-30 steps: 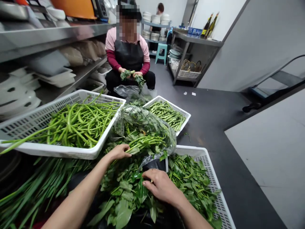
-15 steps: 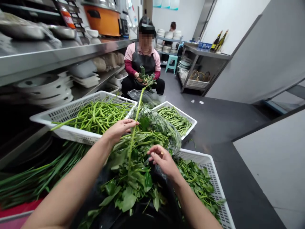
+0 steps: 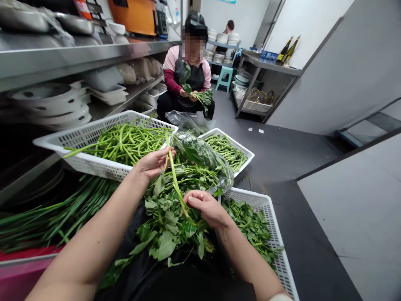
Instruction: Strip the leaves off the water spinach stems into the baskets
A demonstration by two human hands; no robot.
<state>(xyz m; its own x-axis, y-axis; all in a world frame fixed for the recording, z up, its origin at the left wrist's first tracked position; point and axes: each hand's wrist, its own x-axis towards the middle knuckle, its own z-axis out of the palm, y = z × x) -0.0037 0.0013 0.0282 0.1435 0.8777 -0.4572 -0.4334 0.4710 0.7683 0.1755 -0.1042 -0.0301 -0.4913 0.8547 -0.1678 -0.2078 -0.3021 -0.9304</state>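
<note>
A long green stem point(image 3: 174, 177) slants between my two hands, above a heap of leafy greens point(image 3: 166, 238). My left hand point(image 3: 154, 162) grips the stem near its upper end, fingers closed. Lower down, my right hand point(image 3: 203, 205) pinches the same stem near its leafy part. Behind my left hand a white basket point(image 3: 84, 163) holds stripped stems. To the right, another white basket point(image 3: 278, 225) holds leaves. A clear plastic bag point(image 3: 221, 167) with greens lies just beyond the heap.
A third white basket point(image 3: 249, 158) of green stems stands farther back. Long green leaves point(image 3: 59, 217) lie at the left. Opposite, a person point(image 3: 188, 75) sits holding greens. A steel shelf point(image 3: 125, 52) with dishes runs along the left; a steel table point(image 3: 266, 62) stands back right.
My right hand has moved to the stem and closed on it. My left hand has shifted slightly left with the stem. The person opposite now holds the greens with both hands apart.
</note>
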